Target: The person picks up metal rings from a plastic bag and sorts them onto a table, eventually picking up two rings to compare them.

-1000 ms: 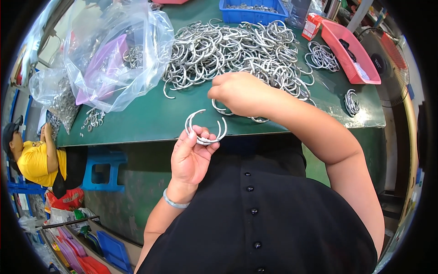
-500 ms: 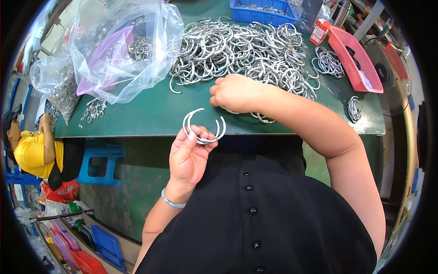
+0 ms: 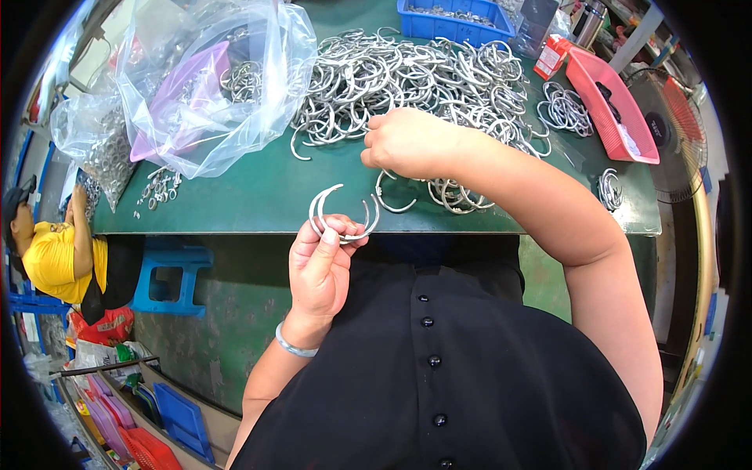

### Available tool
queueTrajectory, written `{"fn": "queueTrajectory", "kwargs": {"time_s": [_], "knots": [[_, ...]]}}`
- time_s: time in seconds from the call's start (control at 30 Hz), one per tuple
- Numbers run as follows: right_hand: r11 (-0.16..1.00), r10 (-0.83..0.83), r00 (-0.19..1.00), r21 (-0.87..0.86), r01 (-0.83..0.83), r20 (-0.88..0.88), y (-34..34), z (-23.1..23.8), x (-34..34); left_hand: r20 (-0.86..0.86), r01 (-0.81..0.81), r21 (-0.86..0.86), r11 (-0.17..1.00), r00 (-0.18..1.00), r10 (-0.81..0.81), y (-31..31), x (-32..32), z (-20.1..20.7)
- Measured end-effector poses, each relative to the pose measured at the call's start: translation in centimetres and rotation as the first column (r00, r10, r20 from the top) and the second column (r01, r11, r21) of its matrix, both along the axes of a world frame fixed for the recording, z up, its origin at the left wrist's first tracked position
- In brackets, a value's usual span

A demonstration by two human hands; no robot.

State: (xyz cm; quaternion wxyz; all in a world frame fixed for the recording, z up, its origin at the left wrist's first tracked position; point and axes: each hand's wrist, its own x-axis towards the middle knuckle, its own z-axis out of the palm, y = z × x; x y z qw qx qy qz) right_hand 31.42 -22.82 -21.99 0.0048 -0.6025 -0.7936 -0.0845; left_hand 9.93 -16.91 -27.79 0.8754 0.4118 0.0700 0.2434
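Silver-grey metal: C-shaped rings (image 3: 312,211) pinched between thumb and fingers of the left hand (image 3: 319,270), near the green table (image 3: 251,205)'s edge. Right hand (image 3: 407,143) curled, contents hidden — shifted toward the ring heap (image 3: 415,78) since the earlier frame, exposing more of one open ring (image 3: 398,211) below it.

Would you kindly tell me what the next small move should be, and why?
Perhaps lower the right hand to the lone C-shaped metal ring on the green table: it appears to lie right beside that hand, apart from the large ring pile, and the left hand holds similar open rings. Whether the right hand grips anything is hidden.
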Motion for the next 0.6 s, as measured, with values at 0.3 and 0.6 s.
{"fn": "queueTrajectory", "kwargs": {"time_s": [0.3, 0.6], "knots": [[0.991, -0.099, 0.988, 0.073, 0.108, -0.118, -0.6, 1.4, 0.7, 0.069, -0.066, 0.067, 0.996, 0.996, 0.061, 0.2, 0.3, -0.3], [0.905, -0.142, 0.622, 0.153, 0.396, -0.770, -2.9, 4.4, 0.7, 0.028, -0.109, -0.056, 0.992, 0.993, 0.111, 0.8, 0.3, 0.1]]}}
